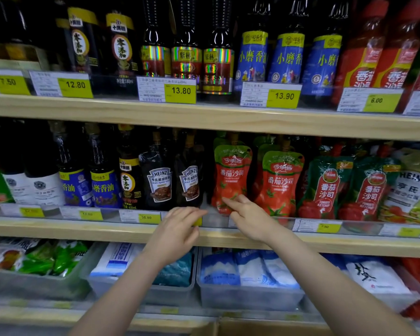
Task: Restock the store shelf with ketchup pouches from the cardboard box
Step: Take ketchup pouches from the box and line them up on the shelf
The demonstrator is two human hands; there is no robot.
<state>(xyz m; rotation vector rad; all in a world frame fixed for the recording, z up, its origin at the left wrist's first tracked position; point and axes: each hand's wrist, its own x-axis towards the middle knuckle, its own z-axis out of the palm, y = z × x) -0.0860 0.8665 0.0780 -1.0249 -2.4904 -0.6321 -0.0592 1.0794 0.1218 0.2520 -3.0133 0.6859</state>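
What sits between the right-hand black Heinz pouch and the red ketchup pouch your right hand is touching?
Nothing: the head view shows a bare gap of shelf between the Heinz pouch and the ketchup pouch. The right hand points there.

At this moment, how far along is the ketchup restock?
Done: two rows of red ketchup pouches already stand upright on the middle shelf, beside the Heinz black pepper sauce. In hand: neither hand holds anything; the right hand touches the lower front of the left pouch with an extended finger, the left hand hovers open at the shelf edge. Left: unclear, since the cardboard box is barely in view.
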